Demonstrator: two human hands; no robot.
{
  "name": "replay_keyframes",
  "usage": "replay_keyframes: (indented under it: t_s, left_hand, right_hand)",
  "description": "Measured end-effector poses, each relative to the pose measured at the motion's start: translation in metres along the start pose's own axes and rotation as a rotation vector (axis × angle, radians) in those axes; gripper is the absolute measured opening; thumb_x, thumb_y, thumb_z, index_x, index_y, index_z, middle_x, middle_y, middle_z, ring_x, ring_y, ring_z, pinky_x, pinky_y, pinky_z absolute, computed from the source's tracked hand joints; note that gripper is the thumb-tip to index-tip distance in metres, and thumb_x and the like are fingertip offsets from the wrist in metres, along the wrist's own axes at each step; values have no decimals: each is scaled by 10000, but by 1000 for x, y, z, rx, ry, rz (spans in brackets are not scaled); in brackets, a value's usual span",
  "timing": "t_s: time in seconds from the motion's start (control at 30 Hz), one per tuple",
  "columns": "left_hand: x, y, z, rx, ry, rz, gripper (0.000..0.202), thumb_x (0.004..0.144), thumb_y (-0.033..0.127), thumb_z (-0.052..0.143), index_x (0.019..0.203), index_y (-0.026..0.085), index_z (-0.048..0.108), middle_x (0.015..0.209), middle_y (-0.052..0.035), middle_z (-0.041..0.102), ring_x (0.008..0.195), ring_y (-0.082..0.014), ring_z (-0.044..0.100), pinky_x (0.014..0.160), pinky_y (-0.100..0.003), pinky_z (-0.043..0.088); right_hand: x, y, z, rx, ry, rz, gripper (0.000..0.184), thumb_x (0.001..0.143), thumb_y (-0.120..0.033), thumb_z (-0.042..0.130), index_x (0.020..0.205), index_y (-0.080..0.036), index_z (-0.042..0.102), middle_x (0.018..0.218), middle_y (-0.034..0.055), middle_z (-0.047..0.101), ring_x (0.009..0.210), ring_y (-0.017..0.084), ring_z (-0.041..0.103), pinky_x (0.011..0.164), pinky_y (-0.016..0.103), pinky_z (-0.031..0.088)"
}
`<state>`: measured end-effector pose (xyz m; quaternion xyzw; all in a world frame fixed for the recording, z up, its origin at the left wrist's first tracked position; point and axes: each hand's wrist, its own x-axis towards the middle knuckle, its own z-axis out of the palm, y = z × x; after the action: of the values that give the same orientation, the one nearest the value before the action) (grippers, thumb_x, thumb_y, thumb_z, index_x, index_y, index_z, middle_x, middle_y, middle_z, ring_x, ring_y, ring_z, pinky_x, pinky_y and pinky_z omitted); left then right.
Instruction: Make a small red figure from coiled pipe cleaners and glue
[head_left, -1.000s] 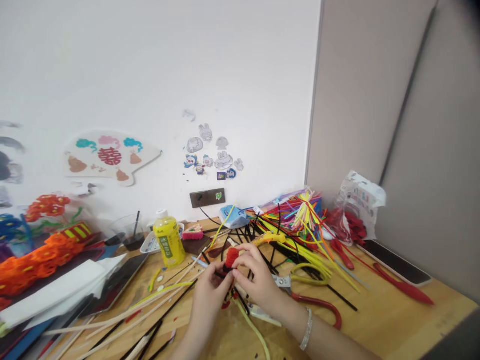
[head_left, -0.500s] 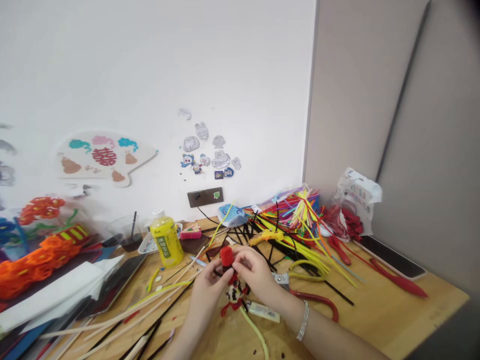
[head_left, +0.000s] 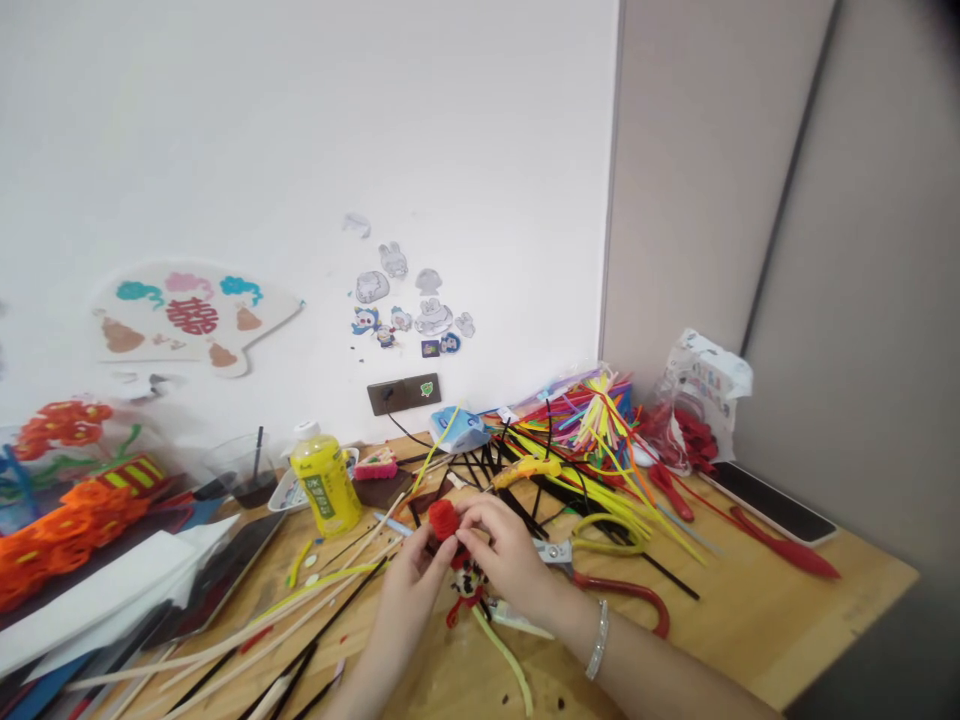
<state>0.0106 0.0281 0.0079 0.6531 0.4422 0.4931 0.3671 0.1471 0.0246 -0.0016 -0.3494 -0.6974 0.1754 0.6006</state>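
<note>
My left hand (head_left: 411,578) and my right hand (head_left: 506,550) meet over a small pipe-cleaner figure. Its fuzzy red top (head_left: 443,518) sticks up between the fingertips of both hands. Below the hands shows the figure's black, white and red body (head_left: 466,583), with a pale green pipe cleaner (head_left: 504,655) trailing toward the table's front. Fingers of both hands are closed around the base of the red top; exactly what each fingertip pinches is partly hidden. Just right of my right hand lie scissors (head_left: 553,552) with one yellow and one red handle loop.
A yellow drink bottle (head_left: 327,485) stands left of my hands. Bundles of coloured pipe cleaners (head_left: 592,415) fill the back right, near a phone (head_left: 772,502). Orange pipe-cleaner flowers (head_left: 67,535) and white sheets (head_left: 105,590) lie at left. Long sticks (head_left: 247,640) cross the front left.
The view has turned slightly right, so everything sits a little further left. The figure's red top has tilted a little and sits slightly lower between my fingers.
</note>
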Motion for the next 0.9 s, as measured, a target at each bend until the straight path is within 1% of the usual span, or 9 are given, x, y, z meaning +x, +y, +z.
replay_keyframes:
  t_s: [0.3, 0.43, 0.5, 0.53, 0.57, 0.63, 0.73, 0.8, 0.9]
  left_hand:
    - [-6, -7, -4, 166, 76, 104, 294, 726, 378, 576, 932, 172, 617, 905, -86, 685, 774, -248, 607, 725, -338, 470]
    - [-3, -9, -12, 140, 57, 103, 349, 717, 425, 585, 945, 165, 625, 900, -98, 694, 849, -279, 616, 774, -370, 475]
    - [-1, -5, -19, 81, 40, 90, 386, 684, 462, 613, 936, 170, 642, 935, -105, 701, 912, -295, 615, 823, -384, 469]
    - [0, -3, -22, 51, 25, 82, 401, 669, 480, 624, 929, 176, 652, 948, -106, 704, 929, -299, 615, 838, -387, 469]
    - [0, 0, -26, 24, 8, 79, 409, 661, 493, 629, 924, 182, 661, 958, -105, 706, 943, -301, 615, 853, -387, 466]
    - [-1, 4, -31, -23, -30, 89, 399, 669, 503, 624, 917, 195, 677, 974, -103, 706, 966, -299, 612, 874, -382, 463]
    - [-5, 7, -35, -95, -46, 103, 378, 689, 493, 617, 930, 209, 685, 1011, -101, 700, 987, -294, 609, 887, -384, 465]
    - [-8, 7, -35, -129, -32, 83, 385, 676, 496, 630, 930, 212, 688, 1000, -101, 706, 980, -296, 615, 889, -392, 467]
    - [-12, 8, -34, -180, -34, 31, 387, 669, 503, 636, 915, 209, 692, 994, -102, 709, 979, -297, 614, 904, -398, 456]
  right_hand:
    - [-7, -14, -1, -164, -45, -86, 93, 819, -130, 477, 798, -194, 542, 923, 77, 601, 913, 179, 547, 818, 315, 451]
    - [17, -4, -23, -229, -82, -121, 94, 838, -195, 477, 813, -201, 567, 1007, 76, 612, 984, 184, 544, 864, 326, 428]
    - [34, 13, -40, -515, -6, 52, 132, 853, -212, 454, 841, -179, 581, 977, 101, 623, 955, 201, 556, 849, 348, 424]
    - [42, 24, -47, -742, -20, 194, 133, 819, -256, 517, 875, -159, 589, 959, 122, 628, 944, 228, 559, 823, 356, 429]
    - [49, 36, -54, -954, -66, 346, 239, 791, -340, 556, 930, -149, 591, 986, 140, 626, 967, 250, 556, 815, 361, 428]
    - [57, 56, -63, -1042, -97, 459, 348, 685, -388, 663, 882, -104, 622, 894, 185, 651, 904, 303, 587, 734, 374, 447]
    - [57, 76, -68, -1087, -157, 499, 254, 591, -336, 731, 729, -139, 651, 769, 146, 681, 809, 289, 625, 683, 335, 448]
    - [54, 81, -70, -1101, -158, 482, 188, 667, -313, 653, 730, -136, 657, 780, 152, 685, 812, 284, 628, 681, 326, 442]
    - [52, 78, -76, -1101, -126, 449, 234, 743, -320, 541, 807, -121, 648, 834, 159, 677, 852, 289, 616, 690, 328, 436]
